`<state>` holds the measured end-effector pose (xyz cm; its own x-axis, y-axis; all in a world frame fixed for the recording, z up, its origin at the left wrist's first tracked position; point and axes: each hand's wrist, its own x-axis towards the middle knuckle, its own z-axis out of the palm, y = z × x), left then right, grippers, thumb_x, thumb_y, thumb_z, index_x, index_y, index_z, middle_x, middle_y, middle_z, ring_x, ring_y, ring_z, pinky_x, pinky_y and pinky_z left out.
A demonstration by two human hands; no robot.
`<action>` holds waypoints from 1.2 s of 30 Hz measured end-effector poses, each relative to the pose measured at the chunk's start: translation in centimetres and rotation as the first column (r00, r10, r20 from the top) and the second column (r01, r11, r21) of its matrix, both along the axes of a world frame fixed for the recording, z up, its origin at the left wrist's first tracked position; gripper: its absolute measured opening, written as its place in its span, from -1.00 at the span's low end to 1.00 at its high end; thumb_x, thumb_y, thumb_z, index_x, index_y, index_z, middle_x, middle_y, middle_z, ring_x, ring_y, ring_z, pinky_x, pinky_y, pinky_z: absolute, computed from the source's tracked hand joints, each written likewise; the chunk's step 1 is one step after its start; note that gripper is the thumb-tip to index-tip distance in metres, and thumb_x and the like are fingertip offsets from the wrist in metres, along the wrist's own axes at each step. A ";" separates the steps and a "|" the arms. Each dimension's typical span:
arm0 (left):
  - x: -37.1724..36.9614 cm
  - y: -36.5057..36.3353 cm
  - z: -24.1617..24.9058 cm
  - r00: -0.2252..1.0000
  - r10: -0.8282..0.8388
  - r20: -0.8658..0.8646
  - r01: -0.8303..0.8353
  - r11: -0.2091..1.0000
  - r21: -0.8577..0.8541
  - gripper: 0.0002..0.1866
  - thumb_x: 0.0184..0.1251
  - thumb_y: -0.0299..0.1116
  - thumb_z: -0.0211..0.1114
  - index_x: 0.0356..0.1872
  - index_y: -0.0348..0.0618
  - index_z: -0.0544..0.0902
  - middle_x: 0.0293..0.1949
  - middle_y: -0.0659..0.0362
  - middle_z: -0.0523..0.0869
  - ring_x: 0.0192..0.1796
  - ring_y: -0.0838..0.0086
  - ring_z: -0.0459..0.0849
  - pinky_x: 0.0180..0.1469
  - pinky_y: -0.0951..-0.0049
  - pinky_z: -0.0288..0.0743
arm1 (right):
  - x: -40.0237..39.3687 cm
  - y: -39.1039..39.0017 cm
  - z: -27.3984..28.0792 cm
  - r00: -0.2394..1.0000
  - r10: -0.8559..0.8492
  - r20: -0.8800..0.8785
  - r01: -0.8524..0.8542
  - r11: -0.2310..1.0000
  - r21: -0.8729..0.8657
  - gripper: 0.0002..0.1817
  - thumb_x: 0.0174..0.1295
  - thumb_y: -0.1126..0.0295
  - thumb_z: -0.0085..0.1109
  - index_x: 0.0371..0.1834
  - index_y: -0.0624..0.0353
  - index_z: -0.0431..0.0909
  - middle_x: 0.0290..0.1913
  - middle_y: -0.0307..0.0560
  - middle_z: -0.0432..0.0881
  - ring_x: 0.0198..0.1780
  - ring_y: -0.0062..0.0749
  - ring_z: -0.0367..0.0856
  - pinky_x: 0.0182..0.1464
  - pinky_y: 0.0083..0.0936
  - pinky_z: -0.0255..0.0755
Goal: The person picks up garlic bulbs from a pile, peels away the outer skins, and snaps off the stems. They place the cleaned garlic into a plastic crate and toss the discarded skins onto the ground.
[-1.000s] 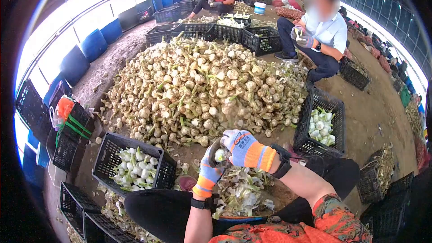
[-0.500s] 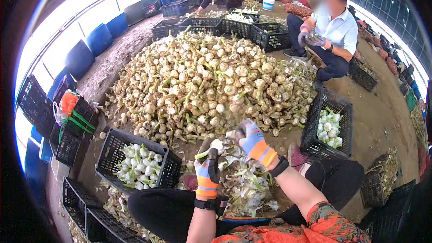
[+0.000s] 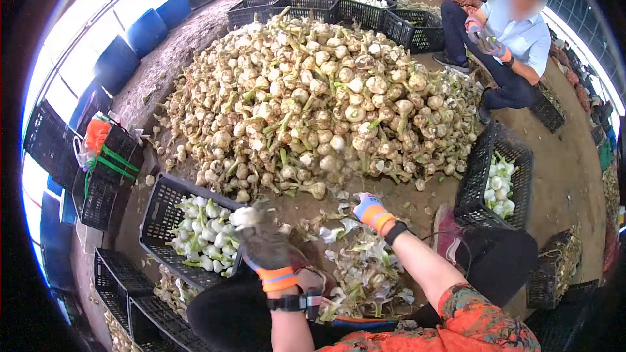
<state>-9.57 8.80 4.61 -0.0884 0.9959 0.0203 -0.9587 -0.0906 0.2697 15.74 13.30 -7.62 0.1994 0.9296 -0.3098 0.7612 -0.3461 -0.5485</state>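
Note:
My left hand, in a dark-palmed work glove with an orange cuff, is smeared by motion at the right edge of a black crate. A white garlic bulb is at its fingertips, blurred. Peeled garlic bulbs with short green stems lie in that crate. My right hand, in a grey and orange glove, is closed above the ground between the peelings and the pile; whether it holds anything is hidden. Below it lie loose garlic skins. The big pile of unpeeled garlic rises in front.
Another black crate with peeled garlic stands to the right. A co-worker in a light blue shirt squats beyond it. More black crates line the pile's far side. Stacked crates and blue barrels are at left.
My left hand has moved left with the garlic bulb, from above the peelings to the crate's edge. My right hand has stayed near the pile's foot. The view has shifted slightly.

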 end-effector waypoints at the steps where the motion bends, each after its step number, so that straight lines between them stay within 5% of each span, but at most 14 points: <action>1: -0.7 0.2 1.0 0.996 0.061 0.064 -0.057 0.997 -0.049 -0.49 0.29 -0.09 0.08 0.11 -0.26 0.35 0.06 -0.06 0.48 0.05 0.17 0.51 0.12 0.12 0.41 | -0.4 1.1 -1.0 0.999 0.033 0.017 -0.033 0.999 0.021 -0.59 -0.10 0.27 0.15 -0.11 0.16 0.53 -0.11 0.18 0.56 -0.05 0.03 0.50 0.01 -0.28 0.38; 3: -1.3 1.0 0.4 0.933 0.279 0.228 -0.207 0.933 -0.294 -0.45 0.28 0.04 0.04 0.13 -0.15 0.35 0.06 -0.05 0.48 0.07 0.19 0.51 0.11 0.12 0.42 | -2.0 3.5 -3.0 0.998 0.068 0.006 -0.069 0.997 0.035 -0.58 -0.09 0.29 0.12 -0.09 0.14 0.51 -0.05 0.19 0.52 0.00 0.05 0.46 0.05 -0.27 0.34; 6: 0.3 0.7 -3.2 0.979 0.175 -0.106 -0.200 0.932 -0.302 -0.58 0.32 -0.08 0.03 0.09 -0.07 0.39 -0.02 0.01 0.52 0.05 0.20 0.50 0.09 0.15 0.43 | -6.0 7.3 -6.0 0.972 0.237 0.003 -0.236 0.970 0.064 -0.55 -0.01 0.40 -0.04 0.05 0.04 0.46 0.01 0.20 0.49 0.03 0.01 0.47 0.06 -0.27 0.36; 7: 0.8 0.7 -4.1 0.979 0.148 -0.142 -0.190 0.913 -0.361 -0.61 0.29 -0.10 0.07 0.03 -0.10 0.42 -0.08 0.00 0.55 0.04 0.17 0.51 0.10 0.14 0.42 | -7.3 8.8 -4.2 0.946 0.320 -0.048 -0.323 0.921 -0.219 -0.46 0.00 0.29 0.03 0.15 0.08 0.37 0.21 0.21 0.29 0.21 -0.01 0.30 0.22 -0.33 0.22; 12: 3.9 1.6 -4.6 0.845 -0.034 -0.533 -0.268 0.837 -0.478 -0.51 0.24 -0.24 0.15 0.17 -0.12 0.28 0.05 0.04 0.43 0.03 0.27 0.49 0.09 0.26 0.42 | -9.2 10.6 -11.3 0.999 0.006 -0.045 -0.006 1.000 0.013 -0.51 -0.05 0.33 0.11 0.05 0.11 0.44 0.03 0.19 0.49 0.05 0.03 0.47 0.11 -0.29 0.33; 13: 4.1 1.9 -5.0 0.803 -0.050 -0.593 -0.298 0.829 -0.473 -0.52 0.23 -0.41 0.14 0.19 -0.15 0.28 0.08 0.10 0.42 0.06 0.30 0.47 0.11 0.26 0.40 | -8.8 11.1 -16.6 0.911 -0.154 -0.383 0.155 0.987 -0.028 -0.58 -0.02 0.35 0.15 -0.01 0.09 0.49 -0.10 0.05 0.59 -0.08 -0.15 0.56 0.00 -0.41 0.40; 15: 3.5 2.0 -9.8 0.698 -0.110 -0.708 -0.206 0.916 -0.345 -0.40 0.17 -0.58 0.15 0.27 -0.17 0.21 0.21 0.14 0.31 0.16 0.32 0.39 0.17 0.32 0.34 | -7.4 7.4 -11.3 0.237 -0.125 -0.963 0.116 0.988 -0.100 -0.68 0.09 0.39 0.10 -0.05 0.13 0.49 -0.18 -0.12 0.60 -0.12 -0.39 0.56 -0.04 -0.50 0.42; 17: 4.6 1.4 -10.1 0.809 -0.119 -0.575 -0.063 0.956 -0.286 -0.28 0.09 -0.73 0.10 0.33 -0.13 0.12 0.22 0.13 0.29 0.15 0.41 0.39 0.12 0.40 0.38 | -6.5 3.2 -1.7 -0.173 -0.130 -0.976 -0.014 0.991 -0.130 -0.69 0.17 0.39 0.07 -0.02 0.19 0.44 -0.12 -0.14 0.57 -0.07 -0.40 0.54 -0.01 -0.48 0.42; 19: 6.6 1.8 -8.1 0.649 -0.039 -0.760 -0.080 0.990 -0.119 -0.25 0.10 -0.71 0.11 0.35 -0.11 0.07 0.21 0.14 0.30 0.16 0.41 0.37 0.17 0.47 0.30 | -6.8 0.4 1.4 -0.395 -0.039 -0.918 -0.043 0.999 -0.024 -0.62 0.23 0.34 0.04 0.08 0.25 0.34 -0.02 -0.10 0.52 -0.02 -0.40 0.52 0.02 -0.46 0.42; 22: 7.0 0.8 -4.9 0.795 -0.106 -0.597 0.000 0.984 -0.176 -0.24 0.03 -0.66 0.25 0.31 -0.10 0.17 0.17 0.13 0.36 0.16 0.38 0.38 0.18 0.43 0.28 | -5.5 -1.4 4.8 0.114 0.039 -0.993 0.092 0.995 0.050 -0.72 0.19 0.30 0.13 -0.09 0.23 0.49 -0.16 -0.20 0.58 -0.12 -0.52 0.54 -0.02 -0.53 0.43; 24: 7.3 0.3 -4.6 0.171 0.219 -0.961 -0.074 0.975 0.210 -0.27 -0.09 -0.63 0.37 0.22 -0.14 0.32 0.14 0.09 0.38 0.16 0.34 0.40 0.16 0.40 0.31 | -4.0 -1.6 4.2 0.265 0.121 -0.956 0.079 0.986 0.147 -0.74 0.17 0.31 0.15 -0.14 0.23 0.51 -0.20 -0.21 0.59 -0.15 -0.54 0.55 -0.05 -0.57 0.44; 25: 7.8 -0.1 -2.8 0.129 0.293 -0.947 -0.086 0.955 0.283 -0.33 -0.20 -0.60 0.44 0.09 -0.18 0.43 0.11 0.07 0.40 0.14 0.30 0.42 0.16 0.39 0.32 | -3.6 -2.0 5.5 0.406 0.178 -0.896 0.051 0.975 0.216 -0.76 0.16 0.32 0.18 -0.18 0.23 0.53 -0.24 -0.22 0.60 -0.19 -0.56 0.55 -0.08 -0.60 0.45; 32: 10.8 -2.9 -0.2 0.522 0.257 -0.813 -0.079 0.964 0.253 -0.31 -0.21 -0.63 0.43 0.08 -0.22 0.37 0.06 0.14 0.47 0.09 0.41 0.45 0.13 0.40 0.36 | -2.7 -5.8 12.9 -0.050 0.211 -0.976 0.270 0.944 0.190 -0.72 0.13 0.44 0.17 -0.12 0.35 0.47 -0.18 -0.08 0.61 -0.18 -0.45 0.59 -0.11 -0.55 0.49; 36: 11.5 -3.4 1.2 0.624 0.210 -0.753 -0.041 0.971 0.236 -0.30 -0.24 -0.67 0.43 0.05 -0.21 0.34 0.04 0.14 0.46 0.07 0.41 0.45 0.11 0.41 0.37 | -1.5 -8.7 16.0 0.146 0.163 -0.976 0.252 0.948 0.196 -0.65 0.09 0.45 0.21 -0.04 0.31 0.45 -0.18 -0.14 0.60 -0.21 -0.49 0.59 -0.16 -0.55 0.52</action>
<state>1.97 5.41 5.83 -0.0799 0.9459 0.3145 -0.3835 -0.3204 0.8662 14.25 4.59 8.35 -0.0329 0.9986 -0.0423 -0.5007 -0.0531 -0.8640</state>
